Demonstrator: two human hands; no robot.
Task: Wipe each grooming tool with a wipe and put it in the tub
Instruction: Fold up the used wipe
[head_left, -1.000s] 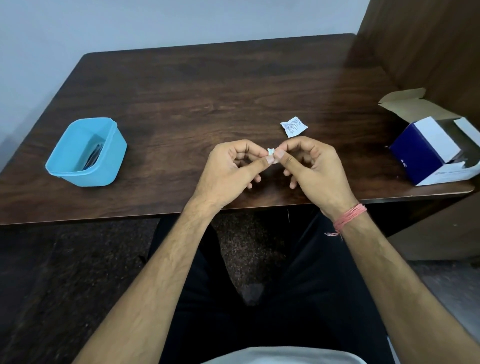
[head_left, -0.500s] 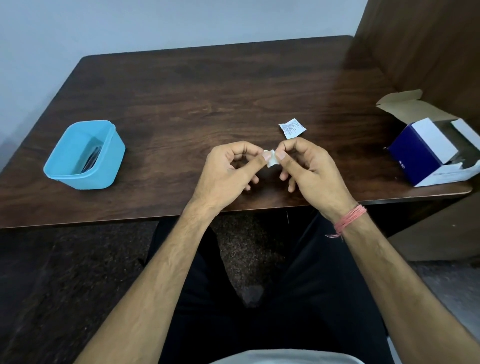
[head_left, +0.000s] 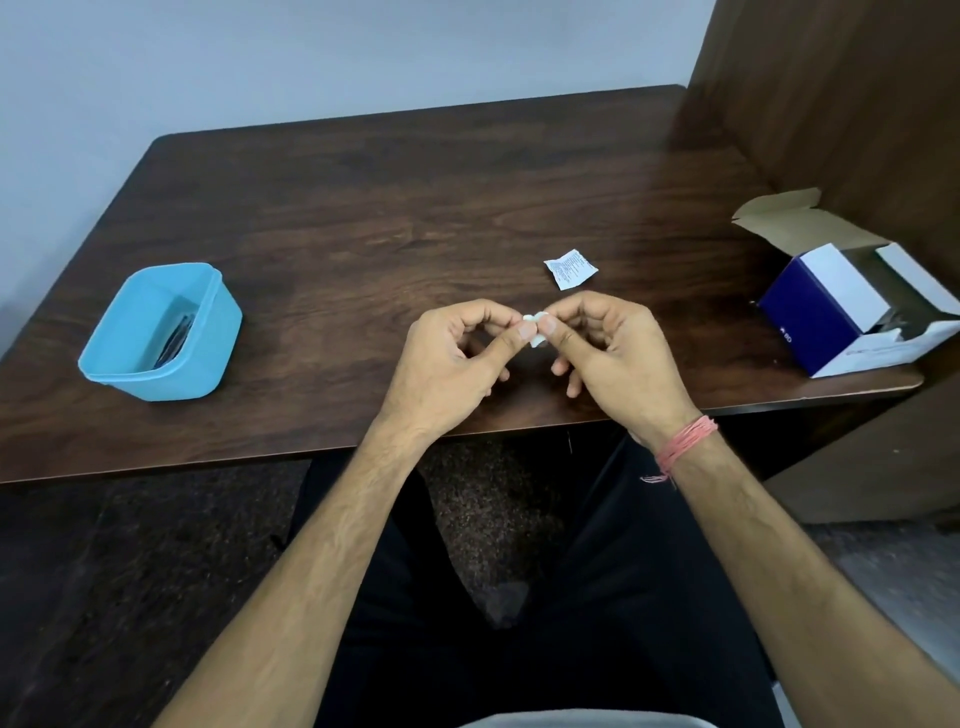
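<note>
Wipe (head_left: 535, 332), small, white and crumpled, was pinched between both hands above the near middle of the worktop (head_left: 389, 208). The left hand (head_left: 447, 364) held it between thumb and forefinger; the right hand (head_left: 613, 353) did the same from the opposite side, thumb tips almost touching. The fingers (head_left: 511, 340) of both hands were curled and clamped on the wipe, with the remaining fingers tucked beneath.

The wipe appeared very light, soft and limp, offering no stiffness. It was judged likely to be damp and to cling to itself, so it would have to be teased open at its edges or corners rather than pulled from the centre, where thin material could tear.

A torn sachet (head_left: 570, 267) lay flat on the worktop just beyond the hands. The blue tub (head_left: 156, 374) stood well apart at the left, with dark items (head_left: 176, 340) resting inside; their type could not be determined. An open carton (head_left: 841, 306) lay at the right edge, its contents not discernible.

No grooming tool was seen in either hand or loose on the worktop. The step in hand was judged to be preparation of the wipe. Any tool in the tub was presumed rigid and best held by its handle.
</note>
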